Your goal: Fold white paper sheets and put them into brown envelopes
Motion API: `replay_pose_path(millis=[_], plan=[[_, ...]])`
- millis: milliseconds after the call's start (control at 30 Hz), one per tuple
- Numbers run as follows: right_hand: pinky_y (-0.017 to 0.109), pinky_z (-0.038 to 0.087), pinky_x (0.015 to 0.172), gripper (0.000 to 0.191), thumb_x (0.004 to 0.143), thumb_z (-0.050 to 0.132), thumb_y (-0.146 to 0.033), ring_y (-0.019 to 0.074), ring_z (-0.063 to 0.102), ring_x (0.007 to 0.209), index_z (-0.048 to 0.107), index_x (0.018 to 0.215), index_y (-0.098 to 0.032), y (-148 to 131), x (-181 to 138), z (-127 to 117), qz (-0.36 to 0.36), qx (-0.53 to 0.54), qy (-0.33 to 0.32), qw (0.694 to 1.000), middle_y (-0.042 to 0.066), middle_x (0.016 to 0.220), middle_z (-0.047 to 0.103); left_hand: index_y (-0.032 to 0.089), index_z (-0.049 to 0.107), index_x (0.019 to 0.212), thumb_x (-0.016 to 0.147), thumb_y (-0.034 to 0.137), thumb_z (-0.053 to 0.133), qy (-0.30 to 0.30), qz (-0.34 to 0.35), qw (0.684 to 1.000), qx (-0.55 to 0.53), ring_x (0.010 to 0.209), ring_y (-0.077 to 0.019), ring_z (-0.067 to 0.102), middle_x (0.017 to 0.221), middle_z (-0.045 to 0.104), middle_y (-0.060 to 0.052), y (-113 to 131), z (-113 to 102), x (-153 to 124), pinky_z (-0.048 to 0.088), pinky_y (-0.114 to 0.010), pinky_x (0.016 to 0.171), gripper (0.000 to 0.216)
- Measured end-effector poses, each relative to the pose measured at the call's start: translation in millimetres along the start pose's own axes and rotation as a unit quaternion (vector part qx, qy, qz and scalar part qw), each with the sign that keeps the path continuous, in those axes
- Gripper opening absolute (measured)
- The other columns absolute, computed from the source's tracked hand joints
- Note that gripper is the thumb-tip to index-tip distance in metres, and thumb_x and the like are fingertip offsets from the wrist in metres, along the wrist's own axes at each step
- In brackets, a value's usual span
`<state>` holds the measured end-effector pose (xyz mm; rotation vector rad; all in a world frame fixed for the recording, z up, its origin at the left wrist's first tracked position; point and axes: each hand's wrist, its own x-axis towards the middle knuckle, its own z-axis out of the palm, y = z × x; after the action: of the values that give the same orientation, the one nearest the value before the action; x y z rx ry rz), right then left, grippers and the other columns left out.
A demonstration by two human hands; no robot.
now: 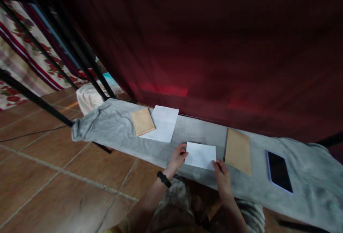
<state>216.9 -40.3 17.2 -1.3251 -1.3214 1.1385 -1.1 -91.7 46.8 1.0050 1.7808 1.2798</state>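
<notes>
Lap: patterned clothing (187, 204) fills the bottom edge, between the two forearms.
Right hand (222, 176): at the near right corner of the white paper (200, 155); its grip pinches that corner, thumb on top.
Left hand (178, 158): at the paper's left edge; its grip pinches that edge between thumb and fingertips.
Wristband (164, 179): black, on the left wrist.
White paper: a small folded rectangle, lying flat near the front edge of the counter (198, 133), held between both hands.
Counter: long and narrow, covered with a grey cloth (112, 125) that hangs over its left end.
Brown envelope (238, 150): flat on the cloth just to the right of the paper, apart from it.
Phone (278, 171): dark screen up, further right, near the envelope.
Smaller brown envelope (142, 121): further back on the left, overlapping a white sheet (163, 124).
Red curtain (214, 47): hangs behind the counter.
Floor (53, 168): brown tiles, on the left.
</notes>
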Motion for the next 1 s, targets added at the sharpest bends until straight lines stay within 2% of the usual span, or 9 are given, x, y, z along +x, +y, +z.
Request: replay_pose_path(millis=[133, 300, 467, 567, 633, 767, 867, 933, 1000], plan=[[0.043, 0.052, 0.085, 0.051, 0.085, 0.051, -0.057, 0.0272, 0.066, 0.09, 0.067, 0.112, -0.017, 5.1, -1.7, -7.8, -0.082, -0.104, -0.016, 0.991, 0.013, 0.105, 0.072, 0.02, 0.055, 0.129, 0.083, 0.011, 0.049, 0.035, 0.036, 0.995, 0.086, 0.078, -0.0168, 0.065, 0.085, 0.069, -0.002, 1.0, 1.5, 6.8, 0.053, -0.031, 0.078, 0.047], [0.047, 0.047, 0.099, 0.048, 0.097, 0.037, -0.045, 0.0285, 0.059, 0.116, 0.057, 0.131, -0.017, 4.6, -7.0, -1.5, -0.227, -0.247, -0.028, 0.941, 0.016, 0.126, 0.062, 0.02, 0.051, 0.137, 0.088, 0.008, 0.041, 0.034, 0.09, 0.975, 0.201, 0.11, -0.021, 0.063, 0.123, 0.067, -0.01, 4.1, 5.0, 5.2, 0.048, -0.036, 0.102, 0.051], [0.049, 0.038, 0.11, 0.049, 0.102, 0.031, -0.035, 0.0264, 0.044, 0.136, 0.043, 0.147, -0.018, 7.0, -15.0, 13.6, -0.335, -0.365, -0.106, 0.862, 0.015, 0.149, 0.048, 0.021, 0.054, 0.134, 0.092, 0.008, 0.035, 0.019, 0.112, 0.944, 0.311, 0.105, -0.0206, 0.065, 0.125, 0.064, -0.011, 2.3, 7.4, 0.6, 0.051, -0.033, 0.096, 0.048], [0.053, 0.029, 0.115, 0.047, 0.103, 0.03, -0.03, 0.0282, 0.038, 0.141, 0.046, 0.146, -0.016, 9.8, -21.4, 17.2, -0.358, -0.438, -0.135, 0.814, 0.014, 0.154, 0.043, 0.02, 0.055, 0.132, 0.095, 0.011, 0.035, 0.008, 0.131, 0.923, 0.362, 0.112, -0.0228, 0.063, 0.133, 0.06, -0.013, 3.2, 8.1, -0.1, 0.049, -0.037, 0.1, 0.043], [0.053, 0.026, 0.116, 0.047, 0.103, 0.03, -0.028, 0.0285, 0.037, 0.142, 0.048, 0.145, -0.016, 10.8, -24.1, 17.4, -0.36, -0.468, -0.136, 0.796, 0.014, 0.155, 0.04, 0.019, 0.056, 0.131, 0.096, 0.012, 0.035, 0.002, 0.143, 0.911, 0.387, 0.123, -0.0256, 0.057, 0.141, 0.055, -0.014, 3.9, 9.4, -0.4, 0.044, -0.043, 0.107, 0.042], [0.052, 0.026, 0.116, 0.049, 0.103, 0.029, -0.028, 0.0282, 0.038, 0.142, 0.045, 0.147, -0.014, 11.0, -25.1, 16.9, -0.363, -0.491, -0.129, 0.781, 0.015, 0.156, 0.038, 0.018, 0.054, 0.135, 0.097, 0.014, 0.036, -0.031, 0.211, 0.867, 0.45, 0.141, -0.0257, 0.04, 0.154, 0.043, -0.013, 0.6, 15.6, -2.6, 0.031, -0.045, 0.117, 0.041], [0.052, 0.026, 0.116, 0.05, 0.103, 0.027, -0.028, 0.0283, 0.038, 0.142, 0.042, 0.149, -0.014, 11.3, -24.6, 16.8, -0.37, -0.498, -0.128, 0.774, 0.015, 0.156, 0.037, 0.022, 0.049, 0.141, 0.102, 0.032, 0.036, -0.074, 0.289, 0.821, 0.487, 0.146, -0.0223, 0.032, 0.158, 0.038, -0.008, -6.3, 21.5, -6.0, 0.024, -0.044, 0.12, 0.043], [0.052, 0.026, 0.116, 0.051, 0.103, 0.027, -0.029, 0.0283, 0.038, 0.141, 0.041, 0.15, -0.014, 12.1, -24.5, 16.9, -0.373, -0.503, -0.128, 0.769, 0.015, 0.156, 0.038, 0.027, 0.045, 0.145, 0.102, 0.043, 0.035, -0.087, 0.309, 0.81, 0.491, 0.148, -0.0208, 0.03, 0.159, 0.037, -0.004, -10.7, 24.1, -8.4, 0.019, -0.044, 0.122, 0.047], [0.051, 0.025, 0.116, 0.051, 0.103, 0.027, -0.03, 0.0281, 0.038, 0.141, 0.041, 0.15, -0.014, 13.1, -24.5, 17.1, -0.372, -0.507, -0.124, 0.768, 0.015, 0.156, 0.039, 0.029, 0.04, 0.148, 0.102, 0.046, 0.034, -0.089, 0.312, 0.803, 0.499, 0.148, -0.0203, 0.028, 0.16, 0.035, -0.003, -13.4, 25.3, -10.2, 0.017, -0.044, 0.122, 0.05]])
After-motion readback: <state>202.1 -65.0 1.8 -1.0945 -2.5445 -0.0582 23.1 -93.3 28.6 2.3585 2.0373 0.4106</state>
